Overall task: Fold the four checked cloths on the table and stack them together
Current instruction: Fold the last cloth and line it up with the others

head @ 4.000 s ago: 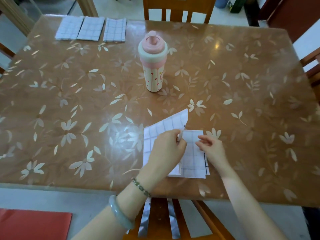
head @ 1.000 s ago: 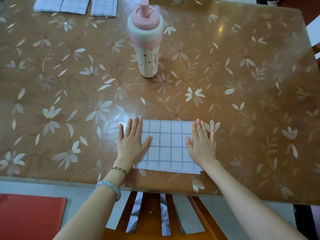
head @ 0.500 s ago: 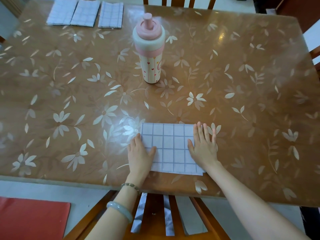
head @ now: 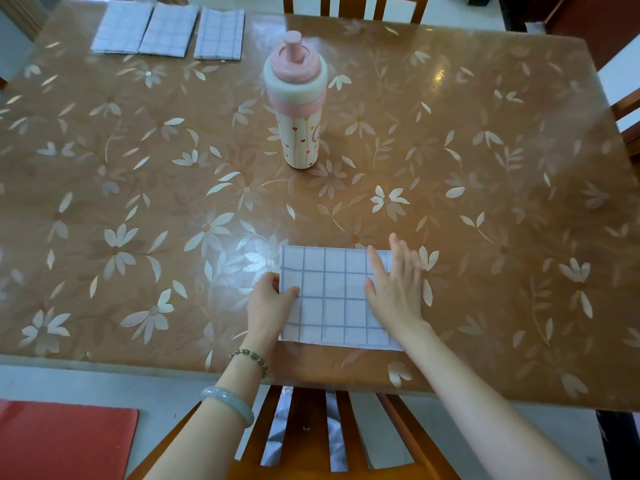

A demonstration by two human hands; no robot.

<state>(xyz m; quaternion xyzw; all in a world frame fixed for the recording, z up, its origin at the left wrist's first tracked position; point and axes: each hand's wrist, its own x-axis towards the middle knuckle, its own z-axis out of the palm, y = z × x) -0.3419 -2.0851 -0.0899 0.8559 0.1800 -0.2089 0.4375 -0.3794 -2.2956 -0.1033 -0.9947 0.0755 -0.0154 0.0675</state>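
Note:
A white cloth with a purple check, folded into a rectangle, lies flat near the table's front edge. My left hand pinches its left edge, thumb on top and fingers curled beneath. My right hand rests flat on the cloth's right side with straight fingers. Three more folded checked cloths lie side by side at the far left corner: one, a second and a third.
A pink and cream bottle stands upright mid-table, behind the near cloth. The table has a brown floral cover. Wooden chairs stand at the front, at the back and at the right. A red mat lies on the floor at lower left.
Four seconds ago both hands were folding the cloth; then they pressed it flat. Now my left hand has slid to the left edge and pinches it, while my right hand stays flat.

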